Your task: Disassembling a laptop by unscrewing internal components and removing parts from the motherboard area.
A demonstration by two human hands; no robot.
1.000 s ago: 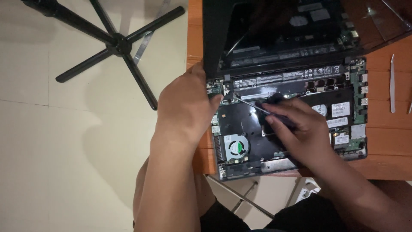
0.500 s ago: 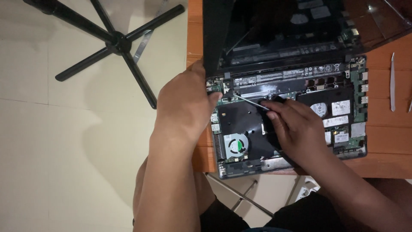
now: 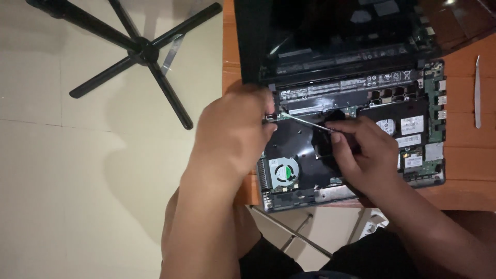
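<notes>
An opened laptop [image 3: 413,139] lies on a wooden table [image 3: 465,170], its circuit board, black cover sheet and round fan [image 3: 283,173] exposed. My left hand [image 3: 232,132] rests on the laptop's left edge near the hinge, fingers curled against the case. My right hand [image 3: 364,155] grips a thin screwdriver [image 3: 307,122]; its metal shaft points left and up, with the tip at the board's top left corner beside my left fingers. The detached dark lid [image 3: 351,31] leans at the back.
A pair of metal tweezers [image 3: 477,93] lies on the table at the right. A black star-shaped stand base [image 3: 142,51] sits on the pale tiled floor at the left. My legs [image 3: 268,258] are below the table edge.
My right hand has slid slightly left and up with the screwdriver. My left hand has stayed on the laptop's left edge.
</notes>
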